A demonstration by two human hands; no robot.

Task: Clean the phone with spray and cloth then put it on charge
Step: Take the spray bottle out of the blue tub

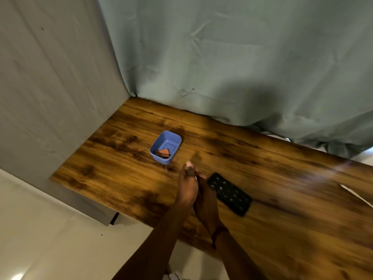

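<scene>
The phone (pixel 230 194), black with a dotted pattern on its case, lies flat on the wooden table (pixel 113 158) near the front edge. My left hand (pixel 186 188) and my right hand (pixel 206 203) are pressed together just left of the phone, fingers pointing away from me. A pale tip shows at the top of the hands; motion blur hides whether anything sits between them. A small blue tub (pixel 166 146) stands beyond the hands with an orange-brown folded piece (pixel 163 152) inside it. No spray bottle or charger is clearly visible.
A grey-green curtain (pixel 232 57) hangs along the table's far edge and a pale sheet (pixel 50 87) covers the left side. A thin white strip (pixel 355 194) lies at the right of the table. Light floor (pixel 50 239) shows at lower left.
</scene>
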